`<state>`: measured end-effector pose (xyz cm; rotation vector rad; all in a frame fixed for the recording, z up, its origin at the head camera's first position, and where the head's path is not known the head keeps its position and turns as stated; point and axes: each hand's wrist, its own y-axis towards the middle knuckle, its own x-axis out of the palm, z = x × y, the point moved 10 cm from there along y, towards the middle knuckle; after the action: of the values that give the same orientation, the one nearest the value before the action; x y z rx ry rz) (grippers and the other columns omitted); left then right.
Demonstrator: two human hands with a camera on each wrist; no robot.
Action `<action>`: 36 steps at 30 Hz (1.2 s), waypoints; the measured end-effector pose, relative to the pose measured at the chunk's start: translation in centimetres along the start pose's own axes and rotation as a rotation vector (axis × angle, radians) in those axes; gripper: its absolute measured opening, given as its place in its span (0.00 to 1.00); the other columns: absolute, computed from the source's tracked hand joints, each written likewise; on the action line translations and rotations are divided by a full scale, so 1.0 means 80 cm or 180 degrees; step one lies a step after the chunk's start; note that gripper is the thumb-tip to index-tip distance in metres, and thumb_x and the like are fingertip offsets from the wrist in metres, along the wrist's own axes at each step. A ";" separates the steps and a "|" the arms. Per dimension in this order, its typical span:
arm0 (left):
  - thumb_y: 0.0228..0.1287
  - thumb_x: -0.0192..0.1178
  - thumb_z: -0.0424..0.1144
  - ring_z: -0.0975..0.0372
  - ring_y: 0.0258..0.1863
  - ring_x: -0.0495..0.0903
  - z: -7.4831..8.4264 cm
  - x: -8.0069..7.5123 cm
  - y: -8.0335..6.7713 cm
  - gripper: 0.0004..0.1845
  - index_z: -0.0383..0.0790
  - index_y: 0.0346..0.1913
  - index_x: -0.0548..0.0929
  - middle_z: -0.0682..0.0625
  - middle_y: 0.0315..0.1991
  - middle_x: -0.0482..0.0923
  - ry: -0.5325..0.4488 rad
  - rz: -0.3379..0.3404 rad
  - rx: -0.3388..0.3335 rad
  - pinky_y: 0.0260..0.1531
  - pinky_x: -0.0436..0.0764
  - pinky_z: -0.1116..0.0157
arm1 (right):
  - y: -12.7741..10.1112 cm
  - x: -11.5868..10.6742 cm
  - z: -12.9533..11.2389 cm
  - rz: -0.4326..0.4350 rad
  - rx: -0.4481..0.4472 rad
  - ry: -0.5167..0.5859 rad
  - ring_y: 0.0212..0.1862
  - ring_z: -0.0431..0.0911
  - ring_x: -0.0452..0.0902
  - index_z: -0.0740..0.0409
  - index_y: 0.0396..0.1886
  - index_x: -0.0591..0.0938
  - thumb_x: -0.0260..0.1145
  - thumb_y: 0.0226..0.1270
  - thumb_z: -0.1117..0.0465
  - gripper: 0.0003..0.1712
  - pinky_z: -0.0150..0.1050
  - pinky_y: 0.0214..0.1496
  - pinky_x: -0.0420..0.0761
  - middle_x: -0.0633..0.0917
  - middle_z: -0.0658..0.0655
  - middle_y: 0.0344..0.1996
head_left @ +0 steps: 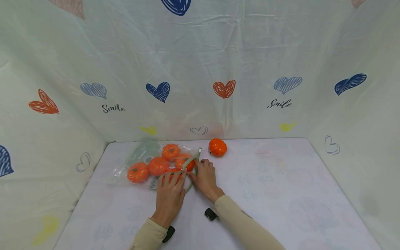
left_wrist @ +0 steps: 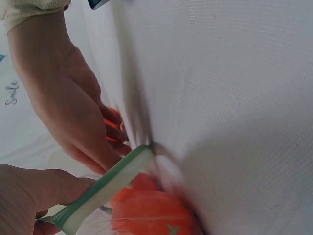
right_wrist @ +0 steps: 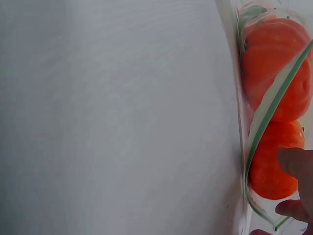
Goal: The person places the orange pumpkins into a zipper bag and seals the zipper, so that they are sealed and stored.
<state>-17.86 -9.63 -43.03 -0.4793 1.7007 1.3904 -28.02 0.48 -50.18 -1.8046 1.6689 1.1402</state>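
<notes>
Item 1: clear zip bag (head_left: 147,163), lying flat on the table (head_left: 281,194) toward its far left, mouth turned to the right. Its green zip strip (head_left: 191,160) ran along the open edge; in the left wrist view the strip (left_wrist: 105,188) crossed the picture slantwise.

Item 2: five small orange pumpkins (head_left: 158,165) inside the bag, bunched together, one of them lying partly under my left fingers. The right wrist view showed two of them (right_wrist: 274,58) pressed against the plastic behind the strip.

Item 3: one loose pumpkin (head_left: 217,147), outside the bag, standing just beyond the mouth, near the back edge of the table.

Item 4: my left hand (head_left: 170,194), lying palm down over the near corner of the bag, fingers fairly straight and pressing on the plastic at the strip.

Item 5: my right hand (head_left: 205,177), just beside the left and touching it, fingertips curled onto the zip strip at the bag's mouth and pinching it.

Item 6: heart-printed white cloth (head_left: 200,69), hung as a backdrop on three sides, marked "Smile".
</notes>
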 end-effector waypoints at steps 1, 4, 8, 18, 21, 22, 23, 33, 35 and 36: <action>0.37 0.87 0.32 0.48 0.52 0.76 0.000 0.000 0.000 0.39 0.38 0.60 0.88 0.45 0.51 0.83 0.0003 0.0003 0.0001 0.58 0.75 0.46 | -0.001 0.000 0.003 -0.0019 0.0006 0.0033 0.57 0.63 0.72 0.64 0.68 0.80 0.77 0.68 0.52 0.34 0.58 0.59 0.76 0.78 0.69 0.56; 0.38 0.87 0.32 0.48 0.52 0.76 0.000 0.000 0.000 0.39 0.37 0.61 0.88 0.45 0.51 0.83 -0.0009 0.0013 0.0002 0.58 0.75 0.46 | -0.004 -0.006 0.014 -0.0035 0.0056 0.0126 0.59 0.62 0.72 0.65 0.70 0.78 0.77 0.69 0.53 0.35 0.58 0.63 0.75 0.77 0.68 0.58; 0.38 0.87 0.32 0.48 0.52 0.76 -0.001 0.001 0.000 0.39 0.37 0.61 0.88 0.45 0.51 0.83 -0.0014 0.0006 -0.0005 0.58 0.75 0.47 | -0.006 -0.025 0.031 0.0059 0.0079 0.0164 0.59 0.62 0.73 0.65 0.67 0.79 0.77 0.67 0.56 0.33 0.58 0.63 0.75 0.78 0.66 0.58; 0.38 0.88 0.33 0.47 0.52 0.76 -0.003 0.002 0.000 0.39 0.38 0.61 0.88 0.45 0.51 0.83 -0.0024 0.0001 -0.0041 0.58 0.75 0.46 | 0.006 -0.087 0.075 0.0551 0.0214 0.0366 0.56 0.64 0.74 0.68 0.61 0.81 0.77 0.67 0.61 0.27 0.58 0.60 0.76 0.77 0.68 0.58; 0.39 0.88 0.33 0.47 0.52 0.77 -0.003 0.003 0.000 0.38 0.38 0.61 0.88 0.45 0.51 0.83 -0.0017 -0.0011 -0.0054 0.57 0.76 0.46 | 0.014 -0.099 0.090 0.0592 0.0326 0.0349 0.59 0.65 0.73 0.70 0.62 0.79 0.77 0.68 0.60 0.29 0.58 0.63 0.76 0.74 0.70 0.60; 0.39 0.87 0.33 0.47 0.52 0.77 -0.003 0.002 0.000 0.38 0.37 0.61 0.88 0.45 0.51 0.83 -0.0016 -0.0018 -0.0061 0.57 0.76 0.46 | 0.017 -0.102 0.094 0.0587 0.0363 0.0327 0.60 0.65 0.72 0.71 0.63 0.79 0.76 0.68 0.59 0.30 0.58 0.64 0.75 0.74 0.70 0.60; 0.39 0.88 0.33 0.47 0.52 0.77 -0.004 0.003 0.000 0.38 0.37 0.61 0.88 0.45 0.51 0.83 -0.0014 -0.0025 -0.0065 0.57 0.76 0.46 | 0.020 -0.104 0.098 0.0571 0.0395 0.0298 0.60 0.65 0.72 0.71 0.64 0.78 0.76 0.68 0.59 0.31 0.58 0.64 0.75 0.73 0.71 0.61; 0.41 0.86 0.32 0.46 0.53 0.77 -0.005 0.002 0.000 0.39 0.39 0.63 0.87 0.45 0.52 0.83 -0.0059 -0.0019 -0.0055 0.59 0.75 0.45 | 0.048 -0.093 0.128 0.0136 0.0658 0.0101 0.67 0.68 0.69 0.70 0.76 0.67 0.77 0.67 0.46 0.50 0.65 0.70 0.71 0.72 0.74 0.70; 0.41 0.86 0.32 0.47 0.53 0.77 -0.005 0.003 0.000 0.38 0.39 0.63 0.87 0.45 0.52 0.83 -0.0055 -0.0033 -0.0061 0.59 0.75 0.45 | 0.052 -0.088 0.132 0.0055 0.0698 0.0126 0.67 0.69 0.69 0.71 0.77 0.66 0.76 0.67 0.45 0.50 0.65 0.70 0.71 0.73 0.74 0.70; 0.41 0.86 0.33 0.47 0.53 0.77 -0.005 0.003 0.000 0.39 0.39 0.63 0.87 0.45 0.52 0.83 -0.0053 -0.0042 -0.0065 0.59 0.75 0.45 | 0.054 -0.086 0.133 0.0019 0.0721 0.0154 0.67 0.69 0.70 0.70 0.77 0.66 0.76 0.68 0.45 0.50 0.65 0.71 0.70 0.73 0.74 0.70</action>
<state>-18.17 -9.92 -43.24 -0.4882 1.6687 1.3998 -34.69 12.09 -49.86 -1.6973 1.7542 0.8763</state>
